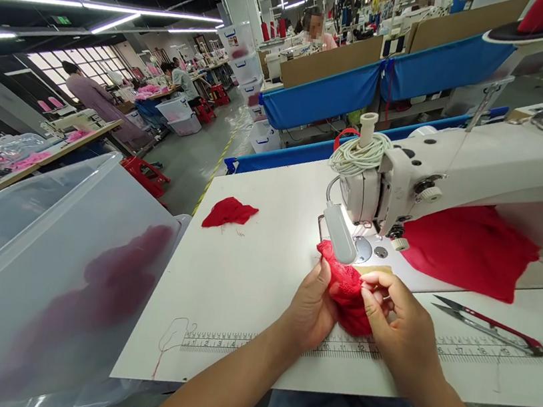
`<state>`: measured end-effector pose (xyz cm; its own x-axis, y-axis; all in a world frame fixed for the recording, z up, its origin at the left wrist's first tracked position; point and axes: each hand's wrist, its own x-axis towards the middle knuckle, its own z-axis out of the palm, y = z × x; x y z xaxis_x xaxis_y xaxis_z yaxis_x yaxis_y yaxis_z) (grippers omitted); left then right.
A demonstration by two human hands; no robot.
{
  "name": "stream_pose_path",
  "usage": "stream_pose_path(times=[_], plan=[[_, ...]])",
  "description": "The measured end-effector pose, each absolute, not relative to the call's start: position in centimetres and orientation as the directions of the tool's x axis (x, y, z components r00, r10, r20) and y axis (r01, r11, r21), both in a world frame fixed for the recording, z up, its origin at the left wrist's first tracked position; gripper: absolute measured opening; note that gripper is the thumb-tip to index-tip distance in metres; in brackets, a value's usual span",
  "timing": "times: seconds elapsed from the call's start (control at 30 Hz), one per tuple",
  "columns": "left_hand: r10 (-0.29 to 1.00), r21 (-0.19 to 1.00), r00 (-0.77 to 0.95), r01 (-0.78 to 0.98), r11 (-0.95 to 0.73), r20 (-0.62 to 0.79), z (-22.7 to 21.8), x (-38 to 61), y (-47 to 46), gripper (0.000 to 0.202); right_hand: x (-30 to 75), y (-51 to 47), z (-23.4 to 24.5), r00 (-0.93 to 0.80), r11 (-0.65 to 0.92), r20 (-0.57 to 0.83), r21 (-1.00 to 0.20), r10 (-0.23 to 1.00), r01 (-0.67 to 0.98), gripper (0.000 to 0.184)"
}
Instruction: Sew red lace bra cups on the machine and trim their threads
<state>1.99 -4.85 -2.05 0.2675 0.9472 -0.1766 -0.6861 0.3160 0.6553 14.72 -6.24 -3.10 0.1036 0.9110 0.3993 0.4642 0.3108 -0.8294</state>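
A piece of red fabric with a lacy, textured part (346, 287) is gathered between my two hands, just in front of the sewing machine (460, 156). My left hand (314, 304) grips its left side, thumb on top. On the right edge, the thumb and forefinger of my right hand (398, 326) pinch the same piece. The machine's lamp (341, 233) hangs right behind the fabric and hides part of the needle area. Under the machine arm lies a larger red cloth (471, 252). Thread snips (491, 325) rest on the table to the right of my right hand.
A small red scrap (230, 212) lies on the left of the white table (176, 305), which has a printed ruler along its front. Left of the table stands a translucent plastic bin (60, 268) with red material inside. Blue cloth troughs (327, 97) and co-workers are beyond.
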Motion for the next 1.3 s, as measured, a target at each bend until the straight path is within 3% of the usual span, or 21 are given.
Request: stream_pose_path(times=[0.23,0.5,0.83,1.13,1.3], plan=[[0.942,0.729,0.315,-0.617,0.296,-0.117,-1.84,1.89,-5.07,0.054,14.83,-5.58,-3.19,0.122,0.232,0.313,-0.869,0.942,0.437,0.011],[0.953,0.732,0.256,-0.617,0.29,-0.161,-2.14,1.81,-4.94,0.042,14.8,-5.67,-3.02,0.115,0.265,0.339,-0.87,0.934,0.415,0.014],[0.949,0.714,0.213,-0.626,0.314,-0.231,-2.41,1.53,-4.71,0.033,14.75,-5.63,-2.61,0.033,0.384,0.463,-0.77,0.886,0.51,0.024],[0.95,0.746,0.235,-0.591,0.308,-0.207,-1.87,1.58,-4.98,0.032,14.44,-5.96,-2.94,0.05,0.516,0.68,-0.6,0.732,0.611,0.012],[0.961,0.752,0.175,-0.598,0.278,-0.216,-1.89,1.55,-5.06,0.031,14.46,-5.99,-2.96,0.041,0.513,0.675,-0.597,0.737,0.617,0.009]])
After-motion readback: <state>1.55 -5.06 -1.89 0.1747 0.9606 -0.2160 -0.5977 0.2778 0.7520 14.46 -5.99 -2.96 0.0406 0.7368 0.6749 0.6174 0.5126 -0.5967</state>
